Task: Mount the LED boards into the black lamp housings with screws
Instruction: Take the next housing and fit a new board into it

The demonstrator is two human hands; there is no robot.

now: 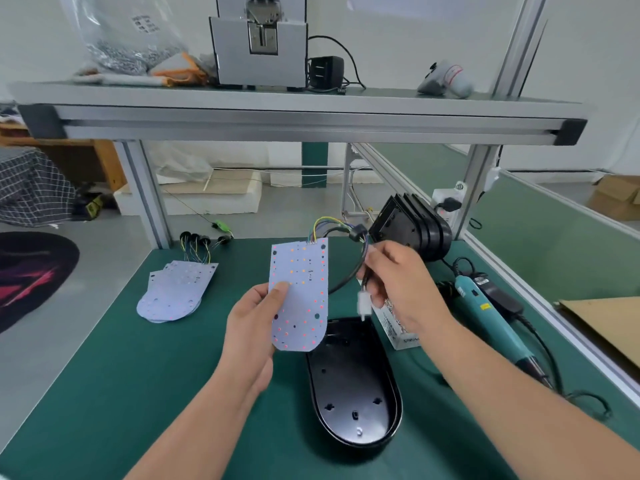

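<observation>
Early going: left hand [254, 325] grips an LED board [300, 292] above the open housing [353, 386] on the bench [138, 375]; right hand [398, 282] pinches its cable [349, 275]; nothing screwed yet; spare boards [175, 289] wait far left, screwdriver [491, 320] right.

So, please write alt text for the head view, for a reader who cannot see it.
A left hand holds an LED board near an open black housing on a green table, while the right hand pinches the board's cable. More boards lie left, a screwdriver right.
</observation>
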